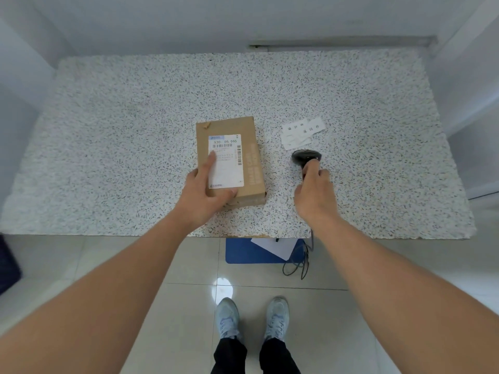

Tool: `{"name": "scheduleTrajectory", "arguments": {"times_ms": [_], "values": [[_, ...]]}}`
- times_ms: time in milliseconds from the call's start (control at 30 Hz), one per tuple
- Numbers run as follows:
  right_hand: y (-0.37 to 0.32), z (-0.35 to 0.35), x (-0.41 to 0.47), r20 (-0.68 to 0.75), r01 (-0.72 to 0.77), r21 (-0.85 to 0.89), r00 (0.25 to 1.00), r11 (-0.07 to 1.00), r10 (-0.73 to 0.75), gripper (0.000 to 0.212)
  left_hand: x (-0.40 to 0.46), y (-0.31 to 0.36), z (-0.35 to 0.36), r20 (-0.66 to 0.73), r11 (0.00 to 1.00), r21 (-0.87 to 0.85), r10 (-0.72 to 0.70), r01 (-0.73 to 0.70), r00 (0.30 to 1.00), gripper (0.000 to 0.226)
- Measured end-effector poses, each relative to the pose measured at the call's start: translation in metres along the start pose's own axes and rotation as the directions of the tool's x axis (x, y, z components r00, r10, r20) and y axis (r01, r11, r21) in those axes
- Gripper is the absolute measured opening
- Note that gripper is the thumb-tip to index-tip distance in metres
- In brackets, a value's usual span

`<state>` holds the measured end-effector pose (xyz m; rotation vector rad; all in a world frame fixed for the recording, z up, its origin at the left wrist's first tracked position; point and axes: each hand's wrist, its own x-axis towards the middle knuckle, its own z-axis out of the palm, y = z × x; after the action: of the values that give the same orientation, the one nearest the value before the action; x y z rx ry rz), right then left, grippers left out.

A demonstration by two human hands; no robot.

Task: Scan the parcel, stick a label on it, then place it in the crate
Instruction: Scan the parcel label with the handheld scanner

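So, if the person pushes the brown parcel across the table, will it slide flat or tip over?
The parcel lies flat on its broad face, so it will probably slide, not tip or roll. Its cardboard looks stiff, so it should hold its shape. The left hand rests on its near corner and could steady it. Its weight cannot be judged.

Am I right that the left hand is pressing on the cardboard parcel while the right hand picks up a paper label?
Not quite. In the head view the left hand does rest on the parcel, but the right hand grips the black scanner; the paper labels lie untouched beyond it.
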<state>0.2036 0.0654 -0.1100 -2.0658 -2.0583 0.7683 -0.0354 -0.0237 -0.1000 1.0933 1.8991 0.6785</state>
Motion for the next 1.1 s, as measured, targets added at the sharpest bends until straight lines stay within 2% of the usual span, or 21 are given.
{"name": "scheduleTrajectory", "arguments": {"times_ms": [100,167,300,533,700,833,1100], "values": [[-0.001,0.001,0.010,-0.022,-0.082,0.115,0.996,0.990,0.086,0.067,0.000,0.002,-0.002,0.022,0.995,-0.101,-0.006,0.008,1.000,0.105],[-0.001,0.001,0.014,-0.018,-0.143,0.181,0.989,0.973,0.149,0.070,0.000,0.004,-0.001,0.026,0.986,-0.168,0.010,-0.005,1.000,0.108],[-0.001,0.000,0.020,0.038,-0.212,0.213,0.977,0.954,0.209,0.061,0.002,0.011,0.005,0.022,0.990,-0.128,0.070,-0.066,0.997,0.109],[-0.008,-0.025,0.015,0.033,-0.239,0.323,0.970,0.916,0.241,0.053,0.006,0.015,0.013,0.006,0.992,-0.039,0.123,-0.122,0.992,0.108],[-0.017,-0.045,0.000,0.027,-0.187,0.432,0.981,0.882,0.194,0.031,0.000,0.022,0.025,-0.091,0.988,-0.028,0.146,-0.149,0.985,0.104],[-0.029,-0.058,-0.016,0.088,-0.157,0.524,0.988,0.837,0.129,0.016,-0.002,0.027,0.031,-0.125,0.984,-0.020,0.172,-0.176,0.977,0.103],[-0.056,-0.056,-0.058,0.144,-0.110,0.579,0.989,0.808,0.031,0.017,-0.013,0.022,0.034,-0.166,0.970,0.044,0.244,-0.240,0.956,0.106]]}}
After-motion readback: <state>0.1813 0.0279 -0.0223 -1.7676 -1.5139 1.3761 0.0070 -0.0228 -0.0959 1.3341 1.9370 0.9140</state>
